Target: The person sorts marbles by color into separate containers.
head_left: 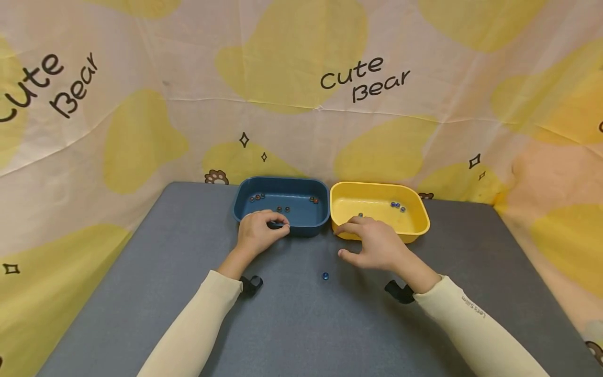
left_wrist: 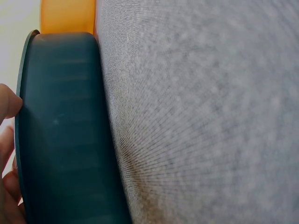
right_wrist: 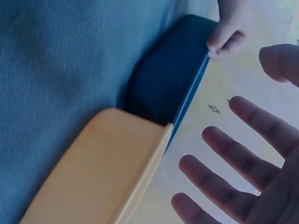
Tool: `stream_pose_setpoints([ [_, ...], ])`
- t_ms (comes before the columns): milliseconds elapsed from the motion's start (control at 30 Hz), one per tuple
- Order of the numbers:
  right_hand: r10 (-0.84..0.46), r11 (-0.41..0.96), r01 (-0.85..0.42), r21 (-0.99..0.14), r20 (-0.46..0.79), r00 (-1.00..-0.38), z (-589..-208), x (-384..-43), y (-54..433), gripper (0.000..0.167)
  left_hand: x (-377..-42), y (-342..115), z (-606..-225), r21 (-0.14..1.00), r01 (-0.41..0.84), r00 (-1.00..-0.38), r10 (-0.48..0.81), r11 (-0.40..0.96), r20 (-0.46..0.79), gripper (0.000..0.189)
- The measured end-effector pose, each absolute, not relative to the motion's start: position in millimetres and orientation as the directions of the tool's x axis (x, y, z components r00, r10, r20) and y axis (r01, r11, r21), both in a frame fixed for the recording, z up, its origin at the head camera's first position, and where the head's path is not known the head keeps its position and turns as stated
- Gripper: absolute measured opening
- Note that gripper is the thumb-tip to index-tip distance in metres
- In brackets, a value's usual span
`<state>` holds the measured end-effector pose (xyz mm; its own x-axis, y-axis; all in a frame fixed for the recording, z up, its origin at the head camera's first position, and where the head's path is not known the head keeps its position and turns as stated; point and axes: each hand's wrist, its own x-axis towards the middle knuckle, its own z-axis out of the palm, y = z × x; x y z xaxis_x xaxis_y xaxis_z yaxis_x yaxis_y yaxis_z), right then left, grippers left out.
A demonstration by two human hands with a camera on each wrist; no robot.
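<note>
My left hand (head_left: 259, 230) is at the near rim of the blue bin (head_left: 308, 230), its thumb and index finger curled toward each other. Whether the fingertips pinch a marble or the rim cannot be made out. Inside that bin lie several brownish and reddish marbles (head_left: 257, 197). My right hand (head_left: 377, 246) hovers by the near left corner of the yellow bin (head_left: 419, 230), fingers spread and holding nothing. Several blue marbles (head_left: 398, 205) lie in the yellow bin, and another marble (head_left: 360, 214) shows just beyond the right hand. One blue marble (head_left: 325, 276) rests on the table between my forearms.
Both bins stand side by side near the back of the grey table (head_left: 292, 324), close to a patterned cloth backdrop (head_left: 292, 63). Black straps (head_left: 399, 292) are around both wrists, below the pale sleeves.
</note>
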<state>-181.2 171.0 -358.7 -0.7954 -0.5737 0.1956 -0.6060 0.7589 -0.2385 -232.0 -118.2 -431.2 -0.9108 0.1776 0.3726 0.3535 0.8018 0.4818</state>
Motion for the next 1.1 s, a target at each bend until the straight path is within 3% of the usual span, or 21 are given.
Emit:
stream_pose_setpoints([
  [700, -0.639, 0.740, -0.627, -0.244, 0.034, -0.768, -396.8, -168.6, 145.0, 0.019, -231.6, -118.6, -429.2, 0.480, 0.360, -0.909, 0.184, 0.800, 0.375, 0.006],
  [1100, -0.651, 0.735, -0.637, -0.233, 0.020, -0.759, -412.7, -171.3, 143.9, 0.017, -233.2, -118.6, -429.5, 0.483, 0.355, -0.912, 0.182, 0.801, 0.368, 0.007],
])
